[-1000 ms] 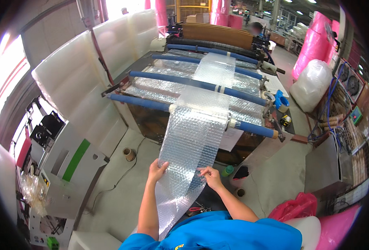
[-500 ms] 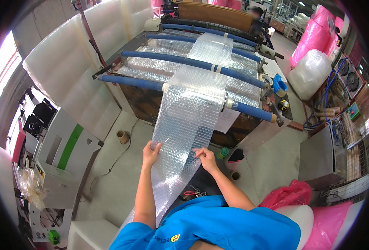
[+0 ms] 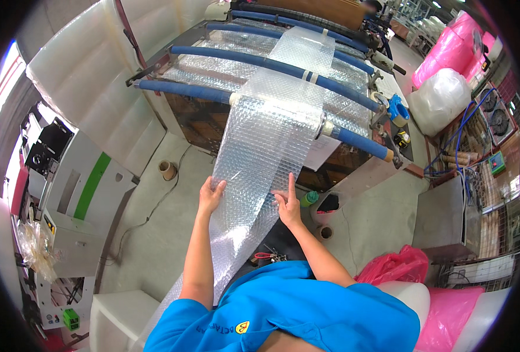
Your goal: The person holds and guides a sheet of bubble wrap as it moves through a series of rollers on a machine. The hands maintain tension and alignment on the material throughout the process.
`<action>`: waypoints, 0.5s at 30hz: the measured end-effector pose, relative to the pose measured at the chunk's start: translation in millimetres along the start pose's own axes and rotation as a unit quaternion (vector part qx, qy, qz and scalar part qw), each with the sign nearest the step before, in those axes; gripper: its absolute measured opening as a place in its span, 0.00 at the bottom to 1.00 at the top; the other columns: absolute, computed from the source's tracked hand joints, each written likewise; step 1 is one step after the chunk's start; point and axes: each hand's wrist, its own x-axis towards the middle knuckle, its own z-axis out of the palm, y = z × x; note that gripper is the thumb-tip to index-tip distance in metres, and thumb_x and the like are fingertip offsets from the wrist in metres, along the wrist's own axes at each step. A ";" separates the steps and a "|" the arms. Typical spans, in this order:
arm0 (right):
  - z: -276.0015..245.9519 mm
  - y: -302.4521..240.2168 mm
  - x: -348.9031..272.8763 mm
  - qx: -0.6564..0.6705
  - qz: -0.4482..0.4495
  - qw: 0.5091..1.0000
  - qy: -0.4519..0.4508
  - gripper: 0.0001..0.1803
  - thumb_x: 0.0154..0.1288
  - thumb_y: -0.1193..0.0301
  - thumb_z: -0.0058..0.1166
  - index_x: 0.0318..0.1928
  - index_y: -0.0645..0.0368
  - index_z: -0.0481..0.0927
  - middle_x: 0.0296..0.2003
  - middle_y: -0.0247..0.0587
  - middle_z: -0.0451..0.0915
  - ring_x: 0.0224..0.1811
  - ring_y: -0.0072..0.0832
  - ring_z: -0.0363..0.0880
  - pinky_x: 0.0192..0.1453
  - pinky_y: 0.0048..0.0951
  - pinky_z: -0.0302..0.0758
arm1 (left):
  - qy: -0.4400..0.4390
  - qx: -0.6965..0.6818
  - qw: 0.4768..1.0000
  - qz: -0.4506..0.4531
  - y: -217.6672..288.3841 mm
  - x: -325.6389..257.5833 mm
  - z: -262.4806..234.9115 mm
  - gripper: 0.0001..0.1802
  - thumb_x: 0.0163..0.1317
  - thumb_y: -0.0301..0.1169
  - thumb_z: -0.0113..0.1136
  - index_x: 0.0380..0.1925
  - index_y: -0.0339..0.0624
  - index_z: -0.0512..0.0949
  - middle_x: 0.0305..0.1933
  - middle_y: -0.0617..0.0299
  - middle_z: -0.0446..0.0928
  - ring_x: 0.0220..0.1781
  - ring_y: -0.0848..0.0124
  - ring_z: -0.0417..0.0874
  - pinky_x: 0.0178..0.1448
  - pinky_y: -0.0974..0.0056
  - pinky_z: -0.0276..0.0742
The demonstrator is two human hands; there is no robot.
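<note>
Nearest the person, a red-handled tool [image 3: 264,256] lies on a dark surface [image 3: 282,238] beside the lower run of the bubble film strip [image 3: 248,170]. The strip extends from the front blue roller [image 3: 183,88] down between the two hands and past the person's left side.

The left hand [image 3: 211,196] grips the strip's left edge, thumb uppermost. The right hand [image 3: 289,206] is at the right edge, index finger extended up over the film; whether its other fingers grip cannot be told.

The step in hand appears to be guiding the strip by both edges. A further move would call for even tension and an edge kept square to the roller; uneven pull could skew the film.

To the left, room for movement lies over the floor [image 3: 166,249], though a cable [image 3: 148,220] and a cardboard core [image 3: 167,171] lie there. To the right, a green-topped bottle [image 3: 310,198] and a bin [image 3: 328,205] stand near the right hand, limiting side travel. Beyond the front roller, the strip passes over the second blue roller [image 3: 224,54].
</note>
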 end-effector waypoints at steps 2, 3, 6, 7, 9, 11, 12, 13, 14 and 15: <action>-0.9 3.1 0.8 -0.014 0.001 1.000 -0.008 0.41 0.57 0.79 0.45 0.64 0.42 0.37 0.33 0.42 0.79 0.25 0.26 0.77 0.31 0.25 0.75 | 0.001 0.007 1.000 -0.001 3.6 -0.6 -0.3 0.16 0.52 0.40 0.58 0.28 0.38 0.71 0.20 0.64 0.72 0.22 0.76 0.70 0.29 0.69 0.67; -1.4 3.6 1.3 -0.021 0.001 1.000 -0.012 0.42 0.57 0.79 0.45 0.64 0.41 0.34 0.33 0.42 0.79 0.25 0.26 0.77 0.31 0.25 0.75 | 0.004 0.017 1.000 -0.001 8.1 -1.8 -0.6 0.16 0.52 0.40 0.58 0.29 0.38 0.71 0.21 0.64 0.72 0.22 0.76 0.71 0.29 0.68 0.67; -2.6 4.4 -0.7 0.002 0.050 0.998 -0.029 0.42 0.57 0.78 0.45 0.64 0.42 0.35 0.33 0.42 0.79 0.26 0.26 0.77 0.31 0.25 0.75 | 0.009 0.043 0.999 -0.003 3.7 -7.7 -1.0 0.17 0.52 0.41 0.58 0.30 0.37 0.72 0.21 0.62 0.73 0.23 0.74 0.72 0.30 0.67 0.68; -2.7 6.7 -3.7 0.000 0.042 0.999 -0.028 0.42 0.58 0.78 0.46 0.64 0.43 0.35 0.32 0.42 0.78 0.27 0.25 0.77 0.31 0.24 0.75 | 0.010 0.052 0.999 -0.004 -0.2 -8.5 -0.8 0.17 0.52 0.41 0.58 0.30 0.37 0.72 0.22 0.62 0.73 0.24 0.74 0.72 0.30 0.67 0.68; -0.6 8.1 -8.9 -0.004 0.024 0.999 -0.032 0.42 0.58 0.79 0.46 0.64 0.45 0.34 0.32 0.42 0.78 0.28 0.22 0.76 0.30 0.22 0.74 | 0.028 0.052 0.998 0.030 -7.7 -4.3 -0.2 0.18 0.51 0.42 0.58 0.31 0.37 0.72 0.22 0.61 0.73 0.24 0.72 0.73 0.31 0.66 0.68; -3.5 4.7 7.1 -0.050 -0.036 0.998 0.005 0.41 0.58 0.78 0.46 0.64 0.45 0.36 0.31 0.41 0.78 0.26 0.20 0.74 0.28 0.21 0.74 | 0.037 0.061 0.996 0.048 0.6 3.4 2.5 0.18 0.51 0.43 0.58 0.31 0.37 0.72 0.22 0.60 0.74 0.25 0.71 0.74 0.32 0.66 0.69; -8.1 -0.8 14.7 -0.076 -0.063 0.995 0.025 0.41 0.58 0.77 0.46 0.64 0.44 0.37 0.31 0.40 0.78 0.25 0.19 0.73 0.27 0.20 0.73 | 0.036 0.071 0.996 0.048 25.0 10.4 7.4 0.19 0.51 0.43 0.58 0.31 0.37 0.72 0.22 0.60 0.74 0.25 0.71 0.74 0.32 0.66 0.69; -12.2 -7.0 21.2 -0.041 -0.036 0.998 0.024 0.40 0.58 0.77 0.46 0.64 0.44 0.38 0.30 0.40 0.78 0.25 0.19 0.74 0.28 0.20 0.73 | 0.035 0.081 0.995 0.048 41.6 18.3 11.4 0.19 0.50 0.43 0.58 0.31 0.37 0.72 0.23 0.59 0.74 0.25 0.70 0.74 0.33 0.65 0.69; -16.2 -14.8 32.2 -0.005 -0.015 1.000 0.022 0.39 0.58 0.76 0.46 0.64 0.43 0.40 0.30 0.40 0.78 0.26 0.20 0.74 0.29 0.20 0.73 | 0.036 0.073 0.996 0.048 45.7 27.7 14.9 0.19 0.50 0.43 0.59 0.31 0.37 0.72 0.23 0.59 0.74 0.26 0.70 0.74 0.33 0.65 0.69; -19.6 -21.2 44.0 0.033 0.006 0.999 0.017 0.38 0.58 0.75 0.46 0.64 0.42 0.41 0.29 0.41 0.79 0.26 0.20 0.75 0.30 0.20 0.73 | 0.039 0.066 0.996 0.047 47.7 37.7 18.7 0.19 0.49 0.43 0.59 0.31 0.37 0.72 0.23 0.59 0.74 0.27 0.70 0.74 0.34 0.65 0.69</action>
